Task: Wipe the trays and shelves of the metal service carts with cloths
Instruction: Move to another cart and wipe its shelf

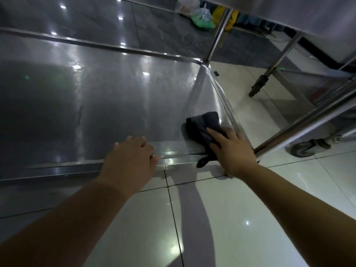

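The right hand's fingers [214, 133] lie fairly straight and spread on one dark cloth [202, 123], pressing it flat rather than clenching it. The right hand [234, 151] sits at the near right corner of the metal tray [96, 103]. The tray holds this single cloth, one tail of which hangs over the near rim. The left hand's fingers [132, 140] are relaxed and grasp nothing. The left hand [129, 157] rests on the same near rim, left of the cloth. To the right, a second cart [308, 120] stands on the tiled floor [240, 218], showing two castors [258, 85]. At the far side lie about three plastic bags [187, 5], their contents too blurred to tell.
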Motion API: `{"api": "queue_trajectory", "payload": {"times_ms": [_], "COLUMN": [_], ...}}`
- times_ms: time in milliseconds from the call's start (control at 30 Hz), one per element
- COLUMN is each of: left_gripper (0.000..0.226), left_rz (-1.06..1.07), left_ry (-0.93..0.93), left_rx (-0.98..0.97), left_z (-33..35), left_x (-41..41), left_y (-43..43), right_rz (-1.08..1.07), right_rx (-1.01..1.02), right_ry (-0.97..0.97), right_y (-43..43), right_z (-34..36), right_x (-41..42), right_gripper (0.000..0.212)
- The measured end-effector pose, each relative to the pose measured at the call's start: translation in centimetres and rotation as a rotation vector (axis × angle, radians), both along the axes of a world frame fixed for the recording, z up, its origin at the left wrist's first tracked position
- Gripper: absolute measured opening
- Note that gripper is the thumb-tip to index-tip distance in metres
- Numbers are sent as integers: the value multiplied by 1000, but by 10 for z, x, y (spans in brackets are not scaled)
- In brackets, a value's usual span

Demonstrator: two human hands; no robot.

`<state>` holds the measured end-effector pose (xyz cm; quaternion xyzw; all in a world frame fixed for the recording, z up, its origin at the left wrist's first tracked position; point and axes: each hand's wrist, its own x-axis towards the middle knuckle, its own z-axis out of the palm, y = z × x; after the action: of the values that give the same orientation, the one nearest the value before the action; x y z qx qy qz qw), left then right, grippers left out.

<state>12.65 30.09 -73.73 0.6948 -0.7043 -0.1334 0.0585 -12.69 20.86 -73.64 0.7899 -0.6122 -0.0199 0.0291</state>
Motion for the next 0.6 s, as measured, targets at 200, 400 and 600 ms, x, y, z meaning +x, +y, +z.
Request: {"api": "queue_trajectory", "payload": {"times_ms": [200,400,600], "left_gripper": [41,36,32], "left_rz": [-8,-44,20], "left_ry": [6,129,59], "left_rx": [-45,-81,-107], "left_z": [1,-4,6], "left_x": [-3,14,74], "left_y": [-4,5,32], "right_rz": [-413,224,-431], "right_rx": [37,13,108], "right_ry": [7,-157,-81], "right_y": [-9,26,3], "right_z": [5,-1,8], "right_x": [18,59,41], "right_gripper": [49,47,49]}}
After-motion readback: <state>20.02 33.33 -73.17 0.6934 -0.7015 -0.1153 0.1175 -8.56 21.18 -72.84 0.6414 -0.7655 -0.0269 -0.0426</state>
